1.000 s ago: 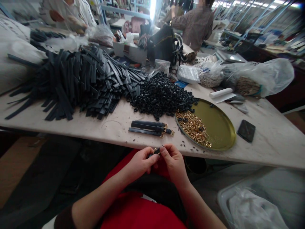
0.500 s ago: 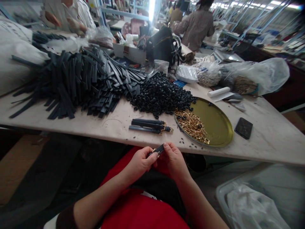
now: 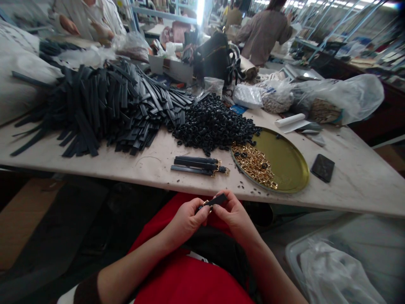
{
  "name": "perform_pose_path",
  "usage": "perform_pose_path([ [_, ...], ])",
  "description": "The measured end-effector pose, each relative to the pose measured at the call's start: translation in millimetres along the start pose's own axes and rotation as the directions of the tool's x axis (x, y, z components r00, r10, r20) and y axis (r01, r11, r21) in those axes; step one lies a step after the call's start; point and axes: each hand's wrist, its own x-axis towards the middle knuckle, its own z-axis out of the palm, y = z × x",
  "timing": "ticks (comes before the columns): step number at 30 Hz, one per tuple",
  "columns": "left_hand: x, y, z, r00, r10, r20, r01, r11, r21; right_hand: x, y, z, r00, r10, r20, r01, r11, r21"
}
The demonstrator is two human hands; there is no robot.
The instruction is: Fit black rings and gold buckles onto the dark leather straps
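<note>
Just below the table's front edge, both hands grip a dark strap (image 3: 217,199) with a gold buckle (image 3: 206,203). My left hand (image 3: 192,214) pinches the buckle end. Fingers of my right hand (image 3: 231,211) close on the strap further along, and its flat tip sticks up past the thumb. On the table ahead lies a small stack of buckled straps (image 3: 196,164), gold ends to the right. Gold buckles (image 3: 257,162) heap on the left side of a round golden tray (image 3: 291,169). Behind them is a pile of small black loops (image 3: 215,124).
A large heap of dark straps (image 3: 104,105) covers the table's left. A dark flat rectangular object (image 3: 322,167) lies right of the tray. Plastic bags (image 3: 351,99) sit further back. Two people (image 3: 265,33) stand across the table area.
My right thumb has shifted down along the strap, and more of the strap's tip now shows beyond the fingers. The left hand keeps its pinch at the buckle.
</note>
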Motion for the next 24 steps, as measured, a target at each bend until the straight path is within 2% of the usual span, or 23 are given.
perform_pose_path([
  [9, -5, 3, 6.2, 1.000, 0.020, -0.015, -0.021, 0.999, -0.048, -3, -2, 1, 0.990, -0.140, -0.009, 0.136, 0.970, -0.201],
  [12, -4, 6, 6.4, 0.999, 0.043, -0.027, -0.043, 0.999, 0.020, -7, -1, 3, 0.943, -0.331, -0.035, 0.287, 0.863, -0.415],
  [14, -5, 13, 4.8, 0.998, 0.056, -0.035, -0.052, 0.993, 0.109, -8, -2, 3, 0.924, -0.381, -0.033, 0.319, 0.814, -0.486],
  [15, -5, 17, 3.5, 0.998, 0.054, -0.033, -0.048, 0.987, 0.155, -8, -3, 3, 0.936, -0.351, -0.038, 0.292, 0.831, -0.473],
  [17, -6, 24, -0.6, 1.000, 0.030, -0.008, -0.027, 0.971, 0.238, -4, -5, 2, 0.976, -0.214, -0.043, 0.184, 0.912, -0.366],
  [20, -1, 30, -9.6, 0.998, -0.012, 0.061, -0.008, 0.945, 0.327, 6, -8, -1, 0.998, -0.025, 0.052, 0.034, 0.982, -0.186],
  [22, 8, 29, -15.2, 0.998, -0.011, 0.068, -0.014, 0.935, 0.355, 13, -9, -2, 0.995, -0.021, 0.100, 0.039, 0.982, -0.183],
  [24, 20, 26, -18.8, 0.999, -0.018, 0.043, 0.002, 0.937, 0.350, 18, -9, -2, 0.992, -0.089, 0.086, 0.109, 0.957, -0.269],
])
